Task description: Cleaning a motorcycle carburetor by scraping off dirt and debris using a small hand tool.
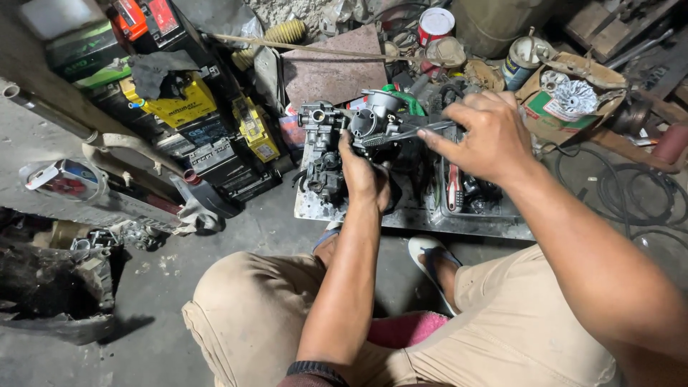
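Your fingers are clamped on both sides: left hand (364, 175) grips the carburetor (373, 122) from below, right hand (487, 136) pinches a slim dark tool (401, 135) against it. The carb's lumpy, grimy cast metal, with a round throat, held over the scratched steel tray (344, 209). A 2nd carb body (320, 143) sits at 9 o'clock, yellow batteries (179, 104) beyond, cables (623, 193) at 3.

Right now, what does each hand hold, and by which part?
The left hand grips the grey carburetor from below, around its body. The right hand holds a dark tool by its handle end.
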